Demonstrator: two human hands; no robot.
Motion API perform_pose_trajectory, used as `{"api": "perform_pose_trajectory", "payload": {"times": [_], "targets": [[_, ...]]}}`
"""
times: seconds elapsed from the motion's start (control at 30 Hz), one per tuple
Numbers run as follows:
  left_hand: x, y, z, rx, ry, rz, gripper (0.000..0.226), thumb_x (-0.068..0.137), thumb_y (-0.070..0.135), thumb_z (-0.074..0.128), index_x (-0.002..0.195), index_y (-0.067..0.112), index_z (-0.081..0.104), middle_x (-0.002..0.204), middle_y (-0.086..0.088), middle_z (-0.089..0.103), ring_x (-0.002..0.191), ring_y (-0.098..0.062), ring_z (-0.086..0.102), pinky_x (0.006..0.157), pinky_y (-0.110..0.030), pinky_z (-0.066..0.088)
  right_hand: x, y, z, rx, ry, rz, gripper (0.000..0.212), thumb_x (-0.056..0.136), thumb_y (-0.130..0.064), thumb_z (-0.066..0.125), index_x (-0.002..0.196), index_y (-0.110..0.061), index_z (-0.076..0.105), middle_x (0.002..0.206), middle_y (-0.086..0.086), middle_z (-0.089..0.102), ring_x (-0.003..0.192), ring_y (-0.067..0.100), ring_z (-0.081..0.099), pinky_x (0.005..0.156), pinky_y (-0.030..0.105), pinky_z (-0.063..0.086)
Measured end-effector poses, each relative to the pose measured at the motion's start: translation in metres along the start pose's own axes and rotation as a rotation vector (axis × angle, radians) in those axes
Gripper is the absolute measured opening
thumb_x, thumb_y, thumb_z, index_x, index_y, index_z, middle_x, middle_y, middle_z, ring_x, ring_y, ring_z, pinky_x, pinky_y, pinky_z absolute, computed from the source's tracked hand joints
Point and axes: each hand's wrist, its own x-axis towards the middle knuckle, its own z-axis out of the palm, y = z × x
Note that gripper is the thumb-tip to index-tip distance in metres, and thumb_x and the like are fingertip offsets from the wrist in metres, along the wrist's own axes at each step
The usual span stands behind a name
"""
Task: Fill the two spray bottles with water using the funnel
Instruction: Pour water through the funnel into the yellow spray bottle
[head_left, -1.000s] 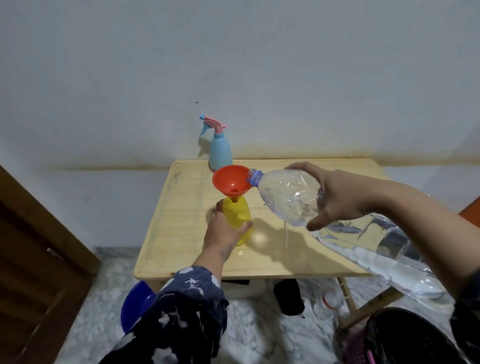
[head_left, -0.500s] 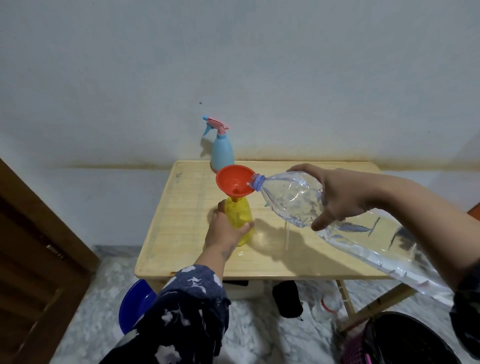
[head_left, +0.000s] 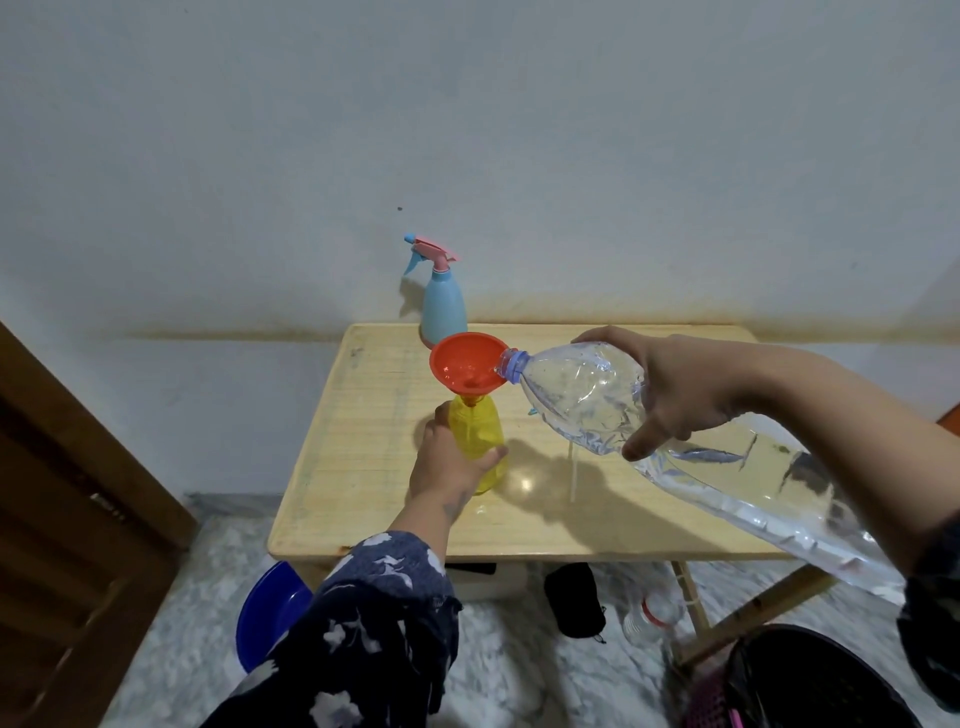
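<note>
The right hand (head_left: 670, 395) gripped a large clear water bottle (head_left: 675, 457), tilted with its mouth over the orange funnel (head_left: 465, 366). The left hand (head_left: 449, 462) clasped the yellow spray bottle (head_left: 480, 441) under the funnel, mid-table (head_left: 363, 467). The blue spray bottle (head_left: 441, 306) stood capped at the far edge.

The water bottle (head_left: 587, 400) has tipped further, its mouth now over the funnel (head_left: 467, 366) rim.

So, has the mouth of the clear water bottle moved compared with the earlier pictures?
Yes. The clear water bottle has tipped and its mouth has moved left, from just outside the red funnel rim to over it.
</note>
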Motion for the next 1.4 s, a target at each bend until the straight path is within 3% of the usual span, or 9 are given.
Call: {"api": "perform_pose_trajectory", "payload": {"times": [0.2, 0.33, 0.57, 0.87, 0.97, 1.07, 1.27, 1.4], "targets": [[0.0, 0.0, 0.0, -0.033, 0.001, 0.008, 0.083, 0.072, 0.043, 0.081, 0.137, 0.022, 0.034, 0.13, -0.004, 0.047, 0.117, -0.026, 0.053, 0.081, -0.032, 0.042, -0.001, 0.0, -0.002, -0.007, -0.007, 0.011, 0.104, 0.054, -0.031, 0.087, 0.128, -0.057, 0.018, 0.05, -0.007, 0.061, 0.068, 0.026, 0.07, 0.073, 0.046, 0.057], [0.001, 0.001, 0.0, -0.044, -0.007, 0.004, 0.082, 0.073, 0.042, 0.081, 0.137, 0.021, 0.034, 0.131, -0.003, 0.046, 0.119, -0.025, 0.052, 0.085, -0.032, 0.042, -0.002, -0.001, -0.004, -0.006, -0.032, 0.016, 0.104, 0.056, -0.031, 0.086, 0.129, -0.057, 0.016, 0.043, -0.016, 0.059, 0.058, 0.022, 0.066, 0.072, 0.045, 0.057], [0.002, 0.0, 0.0, -0.044, -0.009, -0.005, 0.083, 0.071, 0.043, 0.082, 0.136, 0.023, 0.035, 0.131, -0.004, 0.047, 0.118, -0.026, 0.053, 0.09, -0.037, 0.046, 0.001, -0.004, -0.005, -0.011, -0.015, 0.027, 0.106, 0.055, -0.032, 0.087, 0.132, -0.055, 0.017, 0.048, -0.008, 0.059, 0.063, 0.024, 0.069, 0.071, 0.044, 0.058], [0.001, 0.001, 0.0, -0.037, -0.006, -0.013, 0.081, 0.073, 0.042, 0.081, 0.136, 0.023, 0.034, 0.132, -0.003, 0.046, 0.118, -0.025, 0.052, 0.087, -0.035, 0.044, 0.002, -0.005, -0.004, 0.018, -0.008, 0.021, 0.107, 0.056, -0.028, 0.088, 0.132, -0.055, 0.018, 0.058, -0.003, 0.061, 0.051, 0.02, 0.062, 0.071, 0.046, 0.058], [0.001, 0.0, 0.0, -0.042, 0.001, -0.011, 0.081, 0.072, 0.042, 0.082, 0.135, 0.022, 0.036, 0.131, -0.003, 0.047, 0.118, -0.025, 0.053, 0.088, -0.035, 0.045, 0.002, -0.003, -0.001, 0.028, 0.034, -0.003, 0.107, 0.058, -0.028, 0.087, 0.134, -0.054, 0.017, 0.048, -0.007, 0.06, 0.057, 0.022, 0.066, 0.068, 0.041, 0.057], [0.001, 0.001, 0.0, -0.039, -0.002, -0.013, 0.082, 0.072, 0.041, 0.082, 0.136, 0.021, 0.035, 0.132, -0.003, 0.046, 0.118, -0.025, 0.052, 0.087, -0.034, 0.043, 0.004, 0.0, 0.005, 0.065, 0.085, -0.047, 0.107, 0.061, -0.028, 0.086, 0.136, -0.054, 0.014, 0.057, -0.003, 0.065, 0.066, 0.022, 0.068, 0.067, 0.031, 0.052], [0.001, -0.001, 0.0, -0.029, -0.006, 0.005, 0.085, 0.071, 0.042, 0.081, 0.139, 0.021, 0.034, 0.132, -0.005, 0.047, 0.118, -0.026, 0.053, 0.088, -0.036, 0.046, 0.013, 0.012, 0.022, 0.258, 0.252, -0.171, 0.109, 0.062, -0.026, 0.086, 0.138, -0.052, 0.013, 0.067, 0.008, 0.07, 0.062, 0.017, 0.064, 0.074, 0.037, 0.054], [0.001, -0.002, -0.001, 0.018, -0.002, 0.003, 0.081, 0.073, 0.045, 0.08, 0.137, 0.021, 0.036, 0.131, -0.005, 0.048, 0.117, -0.026, 0.054, 0.082, -0.032, 0.045, 0.019, 0.027, 0.035, 0.469, 0.424, -0.191, 0.106, 0.063, -0.02, 0.088, 0.136, -0.054, 0.018, 0.073, 0.01, 0.071, 0.061, 0.018, 0.065, 0.073, 0.033, 0.053]]}}
